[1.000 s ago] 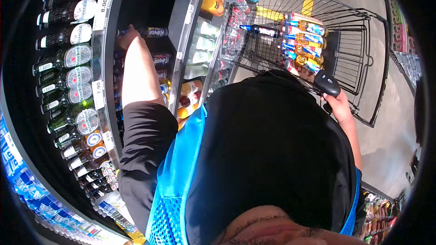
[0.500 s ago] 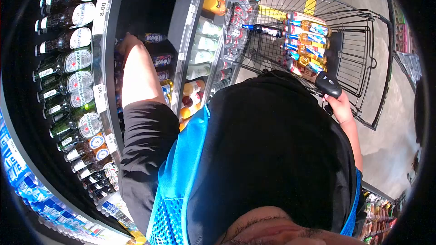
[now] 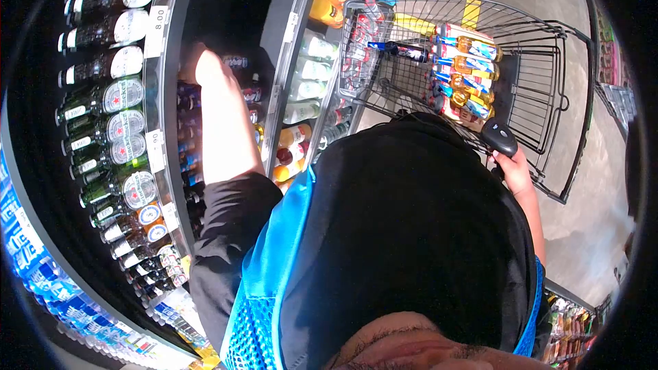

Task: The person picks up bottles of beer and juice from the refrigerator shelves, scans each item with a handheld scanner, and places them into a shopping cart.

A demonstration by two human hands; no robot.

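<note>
My left hand (image 3: 204,65) reaches into the dark shelf on the left, wrist bent. Its fingers are lost in shadow, so I cannot make out whether they hold anything. Close by, small dark bottles (image 3: 236,62) lie deep in the shelf. My right hand (image 3: 517,170) is closed around the black grip (image 3: 499,137) at the near edge of the shopping cart (image 3: 541,89). Inside the cart are several bottles of yellow drink (image 3: 469,68) with blue labels, grouped together. A dark bottle (image 3: 399,50) lies on its side to their left.
Green beer bottles (image 3: 123,120) line the shelf on the far left, behind price tags (image 3: 157,31). Orange drink bottles (image 3: 329,3) and clear bottles (image 3: 317,72) fill the shelf beside the cart. Reddish cans (image 3: 360,48) show through wire mesh at the cart's left end.
My left forearm has shifted slightly right and the wrist is now more bent, the hand partly blurred. My right hand keeps its hold on the grip.
</note>
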